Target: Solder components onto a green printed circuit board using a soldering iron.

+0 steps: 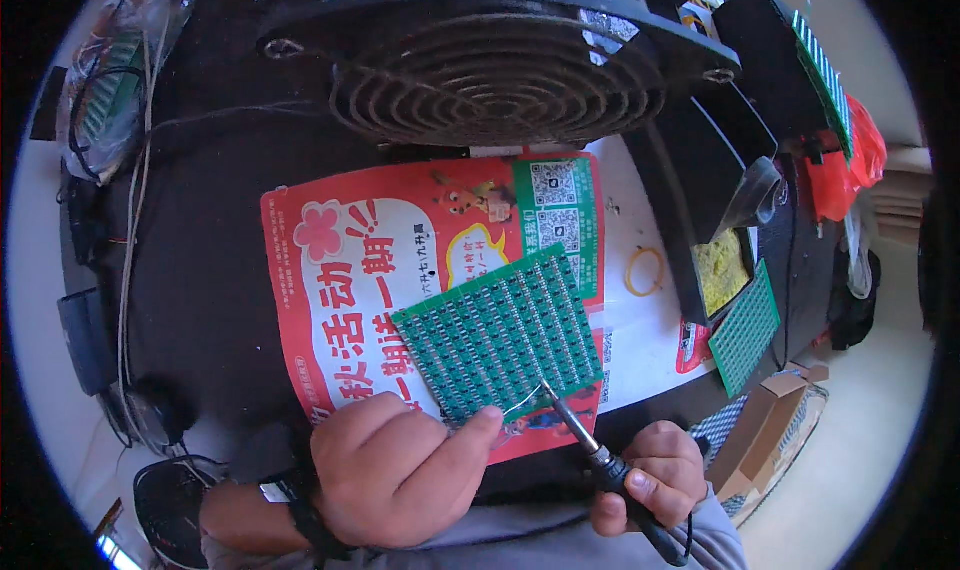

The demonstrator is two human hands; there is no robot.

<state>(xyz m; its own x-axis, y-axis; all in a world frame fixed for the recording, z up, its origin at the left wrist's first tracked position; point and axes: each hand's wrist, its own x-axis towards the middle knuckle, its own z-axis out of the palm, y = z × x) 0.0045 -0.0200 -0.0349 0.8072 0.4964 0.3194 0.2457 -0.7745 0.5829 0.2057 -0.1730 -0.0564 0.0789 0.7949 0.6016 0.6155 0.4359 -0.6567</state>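
Observation:
A green circuit board (500,320) with dense rows of small parts lies tilted on a red and white printed flyer (300,300). My right hand (655,482) is closed round the dark handle of a soldering iron (590,444), whose tip touches or nearly touches the board's near right part. Between thumb and forefinger, my left hand (400,475) pinches a thin silvery solder wire (521,404) that reaches toward the iron's tip. The left fingertips are at the board's near edge. Whether the solder is melting is too small to tell.
Behind the board stands a large black fan (500,80) with a round grille. To the right are a yellow sponge (722,273) in a black holder, another green board (746,328), a rubber band (645,271) and a cardboard box (770,435). Bagged boards (110,90) and cables lie left.

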